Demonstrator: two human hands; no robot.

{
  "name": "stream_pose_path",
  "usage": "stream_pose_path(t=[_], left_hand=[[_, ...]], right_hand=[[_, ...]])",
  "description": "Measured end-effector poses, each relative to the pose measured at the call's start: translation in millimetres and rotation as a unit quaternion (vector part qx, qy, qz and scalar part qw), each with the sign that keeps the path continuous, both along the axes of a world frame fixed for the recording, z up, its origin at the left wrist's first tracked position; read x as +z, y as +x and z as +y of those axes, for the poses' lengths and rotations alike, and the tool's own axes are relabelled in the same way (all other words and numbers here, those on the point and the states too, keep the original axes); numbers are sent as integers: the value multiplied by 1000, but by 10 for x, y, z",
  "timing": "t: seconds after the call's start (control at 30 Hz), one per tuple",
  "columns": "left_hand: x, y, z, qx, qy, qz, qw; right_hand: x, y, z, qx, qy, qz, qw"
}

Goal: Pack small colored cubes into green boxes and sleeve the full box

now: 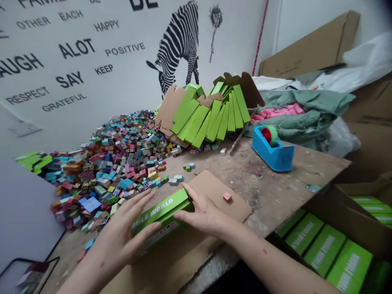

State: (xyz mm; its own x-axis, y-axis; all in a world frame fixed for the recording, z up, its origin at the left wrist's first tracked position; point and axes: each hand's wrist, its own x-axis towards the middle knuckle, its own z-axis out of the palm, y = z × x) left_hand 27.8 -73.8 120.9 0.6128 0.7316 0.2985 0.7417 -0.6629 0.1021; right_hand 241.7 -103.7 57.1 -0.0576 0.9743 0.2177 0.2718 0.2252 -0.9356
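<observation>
Over the brown cardboard, the left hand spreads wide across the left end of the green box, its contact unclear, while the right hand clasps the right end between thumb and fingers, small blocks heaped beyond

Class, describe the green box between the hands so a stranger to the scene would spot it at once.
On the brown worktable, find the heap of small colourful blocks. Nearer the viewer is the green box with "WORLD" in pale letters. Unlike the stacked green boxes behind or the packed green boxes at lower right, it is between the person's left grip and right grip.
</observation>
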Motion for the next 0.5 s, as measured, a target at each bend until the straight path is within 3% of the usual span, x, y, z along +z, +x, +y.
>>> stream_pose_path(t=[0.1, 0.2, 0.37, 0.5], left_hand=[[2, 447, 39, -42, -8, 54, 998], [-63, 672, 98, -50, -40, 87, 994], [-137, 677, 183, -29, -116, 92, 989], [-150, 641, 233, -47, -100, 98, 989]], right_hand=[[-44, 36, -27, 28, 24, 39, 999], [-116, 55, -21, 39, 50, 69, 996], [-234, 73, 8, 14, 46, 56, 997], [-272, 105, 44, 13, 51, 20, 998]])
